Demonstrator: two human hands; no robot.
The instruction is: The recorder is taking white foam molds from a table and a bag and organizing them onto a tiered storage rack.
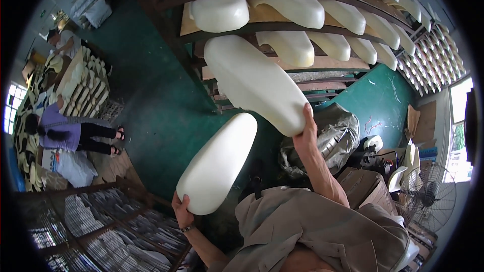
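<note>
My left hand (182,211) is closed on the lower end of a long white moulded foam seat pad (219,163), its thumb on the upper face. This pad slants up and to the right, with a smooth rounded top. In my right hand (306,133) is the near end of a second, longer foam seat pad (252,83), gripped at its right edge. Its far end reaches up and left to the front of a shelf rack (222,35). The two pads are close together but apart. My fingers under both pads are hidden.
Similar foam pads (287,10) sit in rows on the rack ahead. A grey plastic-wrapped bundle (322,138), a cardboard box (368,186) and a fan (428,194) stand at right. A metal rack (106,221) is at lower left. Two people work at far left, one in purple (63,128).
</note>
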